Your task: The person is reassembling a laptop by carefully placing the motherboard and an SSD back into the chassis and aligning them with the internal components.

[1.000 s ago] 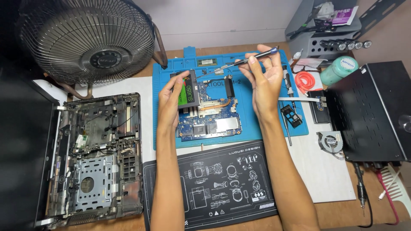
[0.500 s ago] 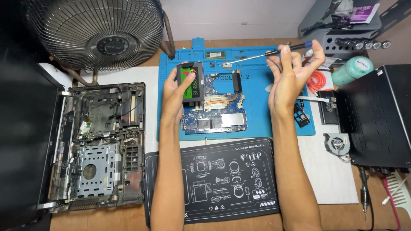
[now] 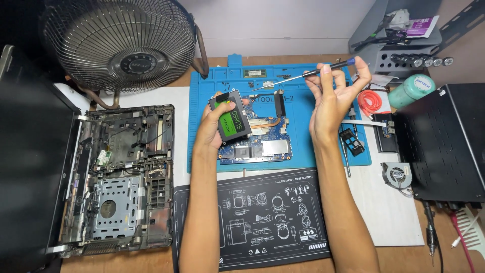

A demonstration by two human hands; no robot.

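Black-cased with a green label, a solid-state drive is gripped in the left hand, lifted clear above the motherboard; a precision screwdriver is pinched in the right hand. On the blue repair mat the board lies already out of the gutted laptop chassis, so disassembly is judged well advanced, with the heatsink still mounted.

An electronics repair workshop. A wooden tabletop carries a blue repair mat with a bare motherboard just below the left hand. Left of that hand lies an opened laptop chassis with its insides exposed; a metal fan stands above it. Right of the right hand, which holds a screwdriver, sit a tool rack, a small cooling fan and a black box.
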